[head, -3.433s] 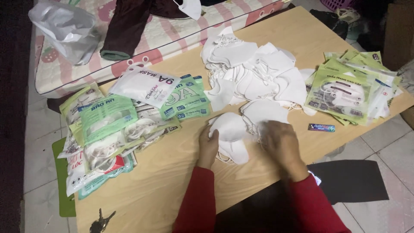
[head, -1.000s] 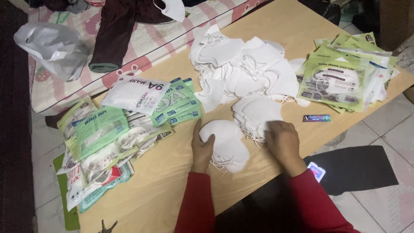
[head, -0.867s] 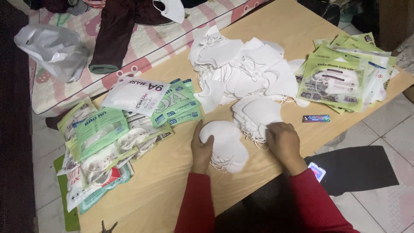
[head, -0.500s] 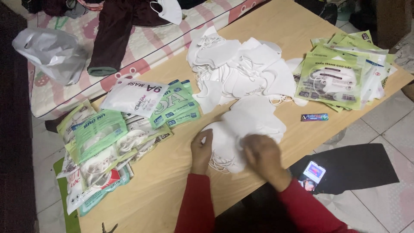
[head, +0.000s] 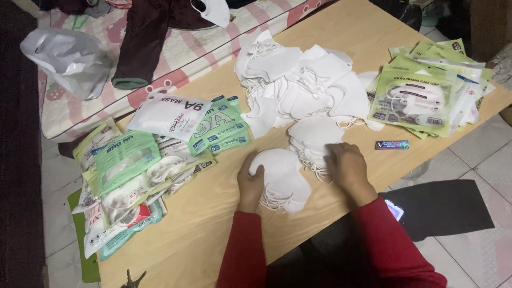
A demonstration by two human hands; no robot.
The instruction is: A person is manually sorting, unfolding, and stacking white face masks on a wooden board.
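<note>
The left hand (head: 250, 178) lies curled against the left edge of a small stack of white folded fabric face masks (head: 281, 178), fingers pressed on it. The right hand (head: 348, 168) rests palm down, fingers bent, on the lower right edge of a second white mask stack (head: 314, 140) just beside the first. Both stacks sit near the front of the pale wooden tabletop (head: 213, 213). Behind them spreads a loose heap of white masks (head: 298, 85). Green-and-white packaged masks (head: 133, 170) lie left, more green packets (head: 426, 90) right, with a small blue tube (head: 392, 144) nearby.
</note>
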